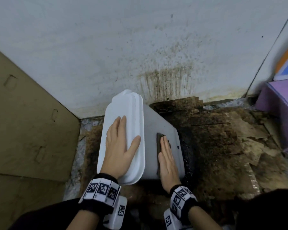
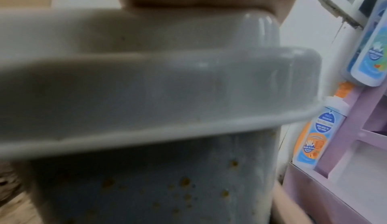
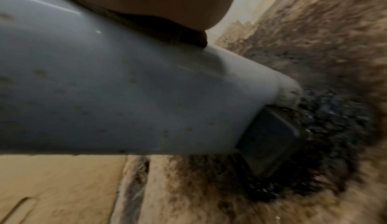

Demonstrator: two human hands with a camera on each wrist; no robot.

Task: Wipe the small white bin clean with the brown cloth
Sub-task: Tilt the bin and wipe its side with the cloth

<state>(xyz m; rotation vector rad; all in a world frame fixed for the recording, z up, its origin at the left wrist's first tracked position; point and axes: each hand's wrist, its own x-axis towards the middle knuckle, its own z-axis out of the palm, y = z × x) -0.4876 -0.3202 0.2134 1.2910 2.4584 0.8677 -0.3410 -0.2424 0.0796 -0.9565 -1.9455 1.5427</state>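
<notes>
The small white bin (image 1: 163, 125) is tilted to the left on the dirty floor, its lid (image 1: 123, 113) on top. My left hand (image 1: 119, 141) lies flat on the lid with straight fingers. My right hand (image 1: 167, 156) presses the brown cloth (image 1: 159, 141) flat against the bin's side wall, fingers straight. In the left wrist view the lid rim (image 2: 188, 124) fills the picture, and the wall (image 2: 167, 186) below it carries brown spots. The right wrist view shows the bin's speckled wall (image 3: 125, 95), the cloth (image 3: 184, 37) under my palm and a black pedal (image 3: 270, 138) at the base.
Stained wet cardboard (image 1: 222, 138) covers the floor right of the bin. A splattered white wall (image 1: 140, 55) stands behind. Large cardboard (image 1: 23, 122) leans on the left. A purple shelf (image 1: 279, 103) with bottles (image 2: 320, 134) stands at the right.
</notes>
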